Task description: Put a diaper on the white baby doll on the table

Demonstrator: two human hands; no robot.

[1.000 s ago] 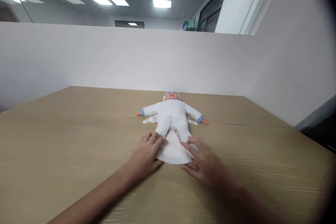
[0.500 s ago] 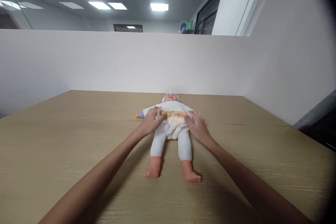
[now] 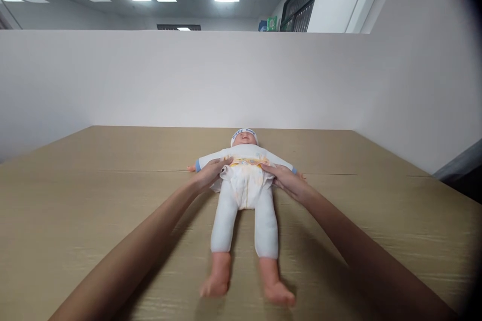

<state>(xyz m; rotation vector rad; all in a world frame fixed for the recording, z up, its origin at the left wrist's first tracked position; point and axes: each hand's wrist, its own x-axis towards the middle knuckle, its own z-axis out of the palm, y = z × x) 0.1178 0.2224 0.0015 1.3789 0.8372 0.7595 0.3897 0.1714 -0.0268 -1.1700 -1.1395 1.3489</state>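
Pinching diaper (image 3: 246, 183) sides at doll (image 3: 244, 195) waist, left hand (image 3: 208, 174), right hand (image 3: 288, 180) should pull evenly.

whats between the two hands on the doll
In the head view, the doll's diapered waist: the white diaper spans the gap between the left hand and right hand, each touching one side.

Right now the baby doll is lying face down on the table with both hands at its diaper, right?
Not quite. The head view shows the baby doll lying face up on the table. The left hand and right hand are indeed at its diaper.
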